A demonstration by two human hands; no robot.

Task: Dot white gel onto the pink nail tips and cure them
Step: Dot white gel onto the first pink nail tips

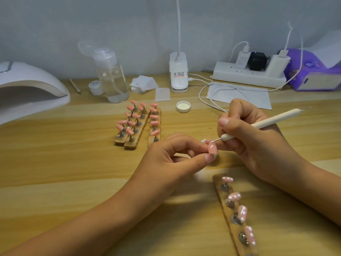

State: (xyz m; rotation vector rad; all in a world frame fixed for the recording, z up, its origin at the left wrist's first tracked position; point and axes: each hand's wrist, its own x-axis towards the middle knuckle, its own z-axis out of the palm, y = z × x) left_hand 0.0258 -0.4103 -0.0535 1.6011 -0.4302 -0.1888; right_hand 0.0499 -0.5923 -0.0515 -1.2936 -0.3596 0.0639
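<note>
Dotting step: left hand [175,154] grip pinches 1 pink nail tip [212,149] at frame centre; right hand [249,137] grip pinches the dotting tool [258,124], ball at its 12 o'clock end. Next likely needs light, spaced dots.

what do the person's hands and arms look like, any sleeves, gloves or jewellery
The left hand and right hand are bare: no gloves, rings or watch show. The forearms are bare too, with no sleeves in view. The fingernails are short.
</note>
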